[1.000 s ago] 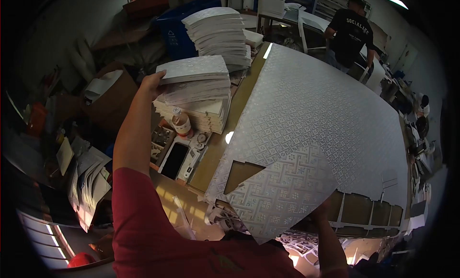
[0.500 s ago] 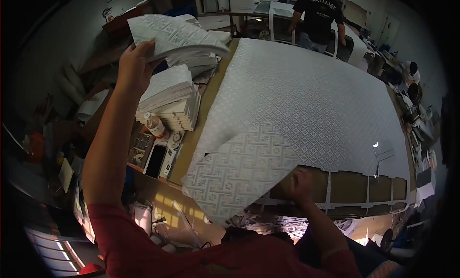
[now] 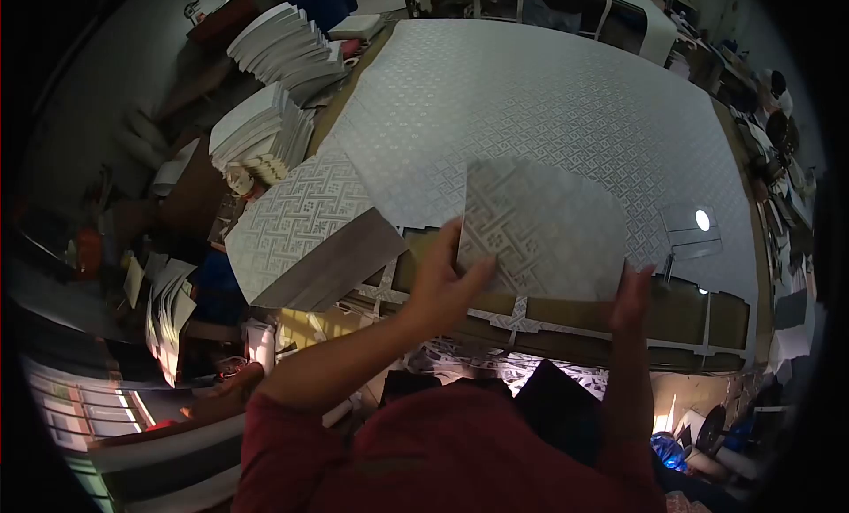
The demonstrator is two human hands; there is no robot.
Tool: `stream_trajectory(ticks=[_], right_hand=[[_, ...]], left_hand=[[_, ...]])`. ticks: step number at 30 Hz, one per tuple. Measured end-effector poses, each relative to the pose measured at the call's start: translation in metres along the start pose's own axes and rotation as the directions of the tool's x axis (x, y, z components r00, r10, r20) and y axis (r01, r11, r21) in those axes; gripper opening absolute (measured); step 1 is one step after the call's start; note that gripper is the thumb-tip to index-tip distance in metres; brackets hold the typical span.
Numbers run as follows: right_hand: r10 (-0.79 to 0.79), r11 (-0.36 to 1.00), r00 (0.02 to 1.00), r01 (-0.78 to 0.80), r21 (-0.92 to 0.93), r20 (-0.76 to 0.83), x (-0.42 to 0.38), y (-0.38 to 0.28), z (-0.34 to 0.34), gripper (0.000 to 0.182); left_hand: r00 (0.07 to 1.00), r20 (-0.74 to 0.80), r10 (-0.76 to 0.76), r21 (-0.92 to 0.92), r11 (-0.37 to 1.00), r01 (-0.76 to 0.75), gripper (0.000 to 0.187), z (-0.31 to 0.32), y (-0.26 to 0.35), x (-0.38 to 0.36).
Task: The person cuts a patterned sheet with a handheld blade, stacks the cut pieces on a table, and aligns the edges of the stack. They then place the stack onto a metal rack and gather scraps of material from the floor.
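Observation:
Both hands hold a cut patterned sheet (image 3: pixel 539 230) with a curved top edge, raised over the near side of the table. My left hand (image 3: pixel 447 287) grips its left edge, thumb on the near face. At the lower right corner, the fingers of my right hand (image 3: pixel 632 296) close on the sheet. To the left lies a thick stack of cut patterned pieces (image 3: pixel 305 217), its grey side facing me. Beneath and beyond the hands spreads a large patterned sheet (image 3: pixel 522 97), with cut-out openings along its near edge.
Piles of white cut pieces (image 3: pixel 287 49) stand at the back left, with another pile (image 3: pixel 256 128) nearer. A clear plate (image 3: pixel 694 234) reflecting light lies on the right. Offcuts (image 3: pixel 478 358) lie below the table's near edge. Part of a person (image 3: pixel 566 4) shows at the back.
My left hand has come down from the upper left to the middle, now gripping a cut sheet together with my right hand. The thick stack appears farther left; the view has shifted.

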State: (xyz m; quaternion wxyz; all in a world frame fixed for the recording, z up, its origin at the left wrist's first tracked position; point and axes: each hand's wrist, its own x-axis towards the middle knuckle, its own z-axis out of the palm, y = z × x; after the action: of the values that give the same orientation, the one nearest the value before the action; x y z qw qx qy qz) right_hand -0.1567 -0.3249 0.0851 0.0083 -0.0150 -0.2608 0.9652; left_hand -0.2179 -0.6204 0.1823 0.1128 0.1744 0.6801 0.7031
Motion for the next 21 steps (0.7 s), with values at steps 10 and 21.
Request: stream_trajectory(ticks=[10, 21], right_hand=[[-0.136, 0.609, 0.980, -0.034, -0.792, -0.147, -0.036, 0.007, -0.045, 0.056], [-0.107, 0.631, 0.994, 0.097, -0.770, 0.038, 0.000, 0.039, -0.044, 0.061]], left_hand=[[0.989, 0.032, -0.144, 0.045, 0.989, 0.143, 0.065, -0.009, -0.104, -0.025], [0.981, -0.174, -0.088, -0.069, 0.995, 0.077, 0.078, -0.036, -0.178, -0.039]])
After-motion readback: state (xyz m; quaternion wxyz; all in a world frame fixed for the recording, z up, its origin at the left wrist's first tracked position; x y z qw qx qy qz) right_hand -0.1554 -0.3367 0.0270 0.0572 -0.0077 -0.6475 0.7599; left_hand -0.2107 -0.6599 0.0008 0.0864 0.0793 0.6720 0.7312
